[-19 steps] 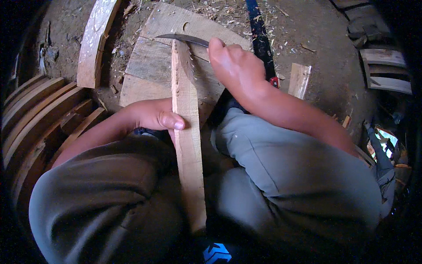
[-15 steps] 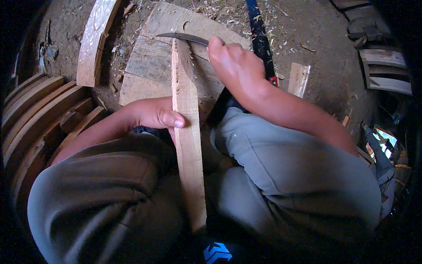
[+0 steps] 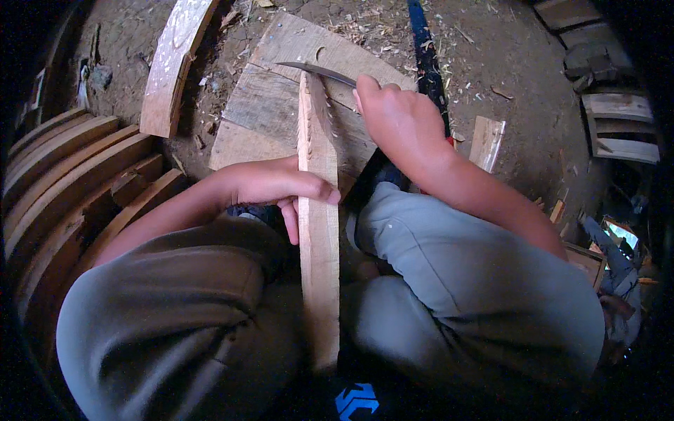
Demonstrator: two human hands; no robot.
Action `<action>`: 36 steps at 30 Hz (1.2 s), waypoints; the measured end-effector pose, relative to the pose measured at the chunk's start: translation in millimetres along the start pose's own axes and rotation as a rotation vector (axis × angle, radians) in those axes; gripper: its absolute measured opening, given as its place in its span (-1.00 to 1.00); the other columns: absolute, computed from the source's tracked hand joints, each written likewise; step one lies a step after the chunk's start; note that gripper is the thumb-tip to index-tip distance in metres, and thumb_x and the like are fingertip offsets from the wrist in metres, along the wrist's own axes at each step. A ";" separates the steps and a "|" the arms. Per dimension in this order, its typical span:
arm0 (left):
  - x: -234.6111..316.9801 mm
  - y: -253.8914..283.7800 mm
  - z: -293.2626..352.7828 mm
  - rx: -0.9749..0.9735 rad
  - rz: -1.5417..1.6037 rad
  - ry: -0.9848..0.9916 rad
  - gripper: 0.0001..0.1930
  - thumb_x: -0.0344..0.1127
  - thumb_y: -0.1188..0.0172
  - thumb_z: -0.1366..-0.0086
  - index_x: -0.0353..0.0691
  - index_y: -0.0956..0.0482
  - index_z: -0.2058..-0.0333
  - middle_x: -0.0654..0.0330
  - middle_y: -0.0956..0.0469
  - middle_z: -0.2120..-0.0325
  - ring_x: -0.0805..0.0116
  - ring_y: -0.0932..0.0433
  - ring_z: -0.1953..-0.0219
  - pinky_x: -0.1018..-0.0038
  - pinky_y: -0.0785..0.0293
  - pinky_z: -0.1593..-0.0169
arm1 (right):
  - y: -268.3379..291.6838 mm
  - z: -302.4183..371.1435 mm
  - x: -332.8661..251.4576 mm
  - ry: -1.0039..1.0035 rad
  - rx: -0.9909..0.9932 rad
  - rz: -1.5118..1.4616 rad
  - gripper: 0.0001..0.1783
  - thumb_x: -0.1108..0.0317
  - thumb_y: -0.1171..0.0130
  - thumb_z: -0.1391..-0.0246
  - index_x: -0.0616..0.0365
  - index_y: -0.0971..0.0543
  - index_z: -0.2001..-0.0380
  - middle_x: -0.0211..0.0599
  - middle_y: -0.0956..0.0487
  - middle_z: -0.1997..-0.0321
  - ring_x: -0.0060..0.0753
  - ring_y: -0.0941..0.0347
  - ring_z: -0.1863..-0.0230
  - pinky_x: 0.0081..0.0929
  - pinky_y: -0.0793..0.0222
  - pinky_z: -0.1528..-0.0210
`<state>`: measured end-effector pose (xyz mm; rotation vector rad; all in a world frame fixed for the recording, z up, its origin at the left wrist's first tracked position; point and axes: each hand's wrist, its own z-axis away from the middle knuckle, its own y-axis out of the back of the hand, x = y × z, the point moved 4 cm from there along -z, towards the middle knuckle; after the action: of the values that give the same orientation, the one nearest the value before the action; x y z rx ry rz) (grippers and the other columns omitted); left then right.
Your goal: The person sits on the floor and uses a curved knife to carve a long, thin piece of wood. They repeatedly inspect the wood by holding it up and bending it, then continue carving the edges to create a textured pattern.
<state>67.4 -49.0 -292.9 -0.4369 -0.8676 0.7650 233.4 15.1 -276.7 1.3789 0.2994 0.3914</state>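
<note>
While left hand (image 3: 270, 184) grips plank (image 3: 317, 231), right hand (image 3: 397, 119) holds blade (image 3: 316, 70).

Lit softly from above, brightest at the centre. Darkening into black at the rim, with straight edges bent by fisheye. Slightly soft throughout, no glare.

left hand (image 3: 270, 184): fingers curled shut, forearm bent inward | right hand (image 3: 397, 119): fisted, arm extended

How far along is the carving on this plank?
Done: notches line the plank's top right edge. In hand: the left hand grips the plank while the right hand holds the blade at its top end. Left: the lower edge looks uncut.
</note>
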 end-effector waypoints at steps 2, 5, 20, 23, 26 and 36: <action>-3.1 -6.4 1.0 -0.036 0.037 0.033 -0.50 -0.05 -0.15 -0.15 -0.34 -0.41 0.08 0.03 -0.55 0.32 0.19 -0.60 0.33 0.35 -0.62 0.35 | -3.0 1.9 0.4 -0.005 -0.007 0.010 -0.77 0.18 0.06 -0.24 0.10 -0.36 0.40 -0.14 -0.54 0.65 -0.18 -0.57 0.61 -0.28 -0.46 0.64; -4.1 -10.7 1.9 -0.057 0.078 0.056 -0.53 -0.11 -0.13 -0.17 -0.40 -0.39 0.09 -0.02 -0.55 0.31 0.10 -0.62 0.34 0.25 -0.67 0.37 | -14.3 7.3 -2.8 -0.038 -0.022 0.046 -0.79 0.22 0.05 -0.23 0.09 -0.35 0.41 -0.16 -0.54 0.64 -0.19 -0.57 0.61 -0.31 -0.47 0.65; -8.6 -10.4 1.1 -0.096 0.074 -0.016 -0.47 -0.11 -0.08 -0.22 -0.42 -0.28 -0.01 -0.10 -0.53 0.23 -0.01 -0.62 0.31 0.17 -0.67 0.32 | -10.5 5.7 -15.3 -0.112 -0.006 0.156 -0.94 0.42 0.00 -0.08 0.14 -0.36 0.43 -0.11 -0.56 0.62 -0.20 -0.61 0.57 -0.34 -0.51 0.66; -12.0 -17.0 0.4 -0.128 0.057 -0.022 -0.49 -0.08 -0.07 -0.23 -0.42 -0.32 0.02 -0.12 -0.56 0.27 0.00 -0.63 0.32 0.20 -0.66 0.29 | -4.7 0.8 -13.2 -0.137 -0.036 0.096 -0.93 0.41 0.01 -0.10 0.17 -0.38 0.40 -0.08 -0.58 0.60 -0.14 -0.61 0.54 -0.27 -0.52 0.61; -13.5 -18.9 0.8 -0.178 0.055 -0.027 -0.49 -0.08 -0.06 -0.25 -0.42 -0.31 0.01 -0.13 -0.56 0.27 -0.01 -0.63 0.32 0.21 -0.65 0.27 | -6.4 -1.8 -1.8 -0.091 -0.063 -0.046 -0.87 0.35 0.03 -0.14 0.18 -0.39 0.38 -0.05 -0.57 0.60 -0.06 -0.60 0.52 -0.20 -0.52 0.57; -14.2 -9.7 -1.4 -0.144 0.032 -0.052 -0.50 -0.05 -0.06 -0.25 -0.43 -0.40 0.06 -0.13 -0.56 0.24 0.02 -0.62 0.27 0.22 -0.65 0.27 | 17.7 5.3 8.3 0.035 -0.135 -0.145 -0.71 0.16 0.09 -0.25 0.17 -0.40 0.38 0.00 -0.52 0.66 0.07 -0.53 0.56 -0.07 -0.44 0.54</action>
<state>66.7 -66.2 -294.9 -0.5618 -0.9698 0.7481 241.5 16.6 -258.2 1.2106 0.3927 0.3104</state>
